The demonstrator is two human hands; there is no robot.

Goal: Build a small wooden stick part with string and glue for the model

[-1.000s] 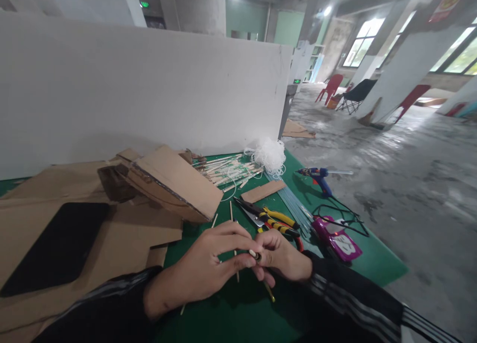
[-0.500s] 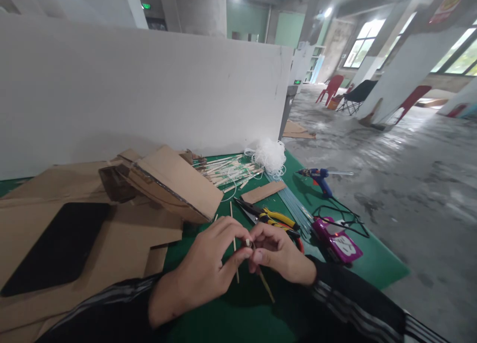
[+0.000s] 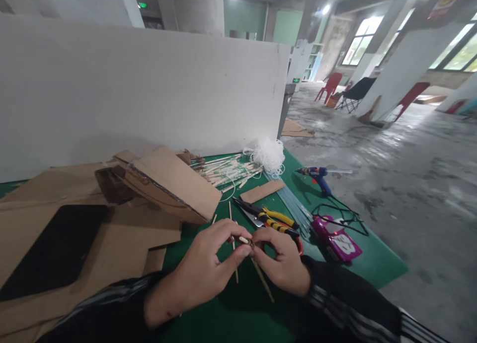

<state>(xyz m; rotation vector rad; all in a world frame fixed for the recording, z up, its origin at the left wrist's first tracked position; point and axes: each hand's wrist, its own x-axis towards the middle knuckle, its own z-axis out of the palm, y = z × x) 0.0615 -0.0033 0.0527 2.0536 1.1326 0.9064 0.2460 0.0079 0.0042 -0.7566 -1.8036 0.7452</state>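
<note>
My left hand (image 3: pixel 210 263) is closed in a pinch on a short pale stick (image 3: pixel 245 240), at the centre of the view. Touching its fingertips, my right hand (image 3: pixel 281 261) pinches at the same small piece, where something thin and brown shows. A longer thin stick (image 3: pixel 264 282) slants down toward me below the fingers; whether it is held or lies on the table cannot be made out. Another thin stick (image 3: pixel 236 271) lies on the green table (image 3: pixel 383 266) behind my left hand. Pliers with yellow and black handles (image 3: pixel 278 219) lie just beyond my hands.
Cardboard pieces (image 3: pixel 179 179) and a black flat panel (image 3: pixel 55 251) are at left. Behind are many sticks (image 3: pixel 227 171) and white string (image 3: pixel 269 157). Clear rods (image 3: pixel 292 204), a blue glue gun (image 3: pixel 316 176) and a purple box with a cord (image 3: pixel 337 239) are at right.
The short pale stick now shows more of its length between my fingertips. My right hand has shifted slightly left and its fingers have drawn closer together.
</note>
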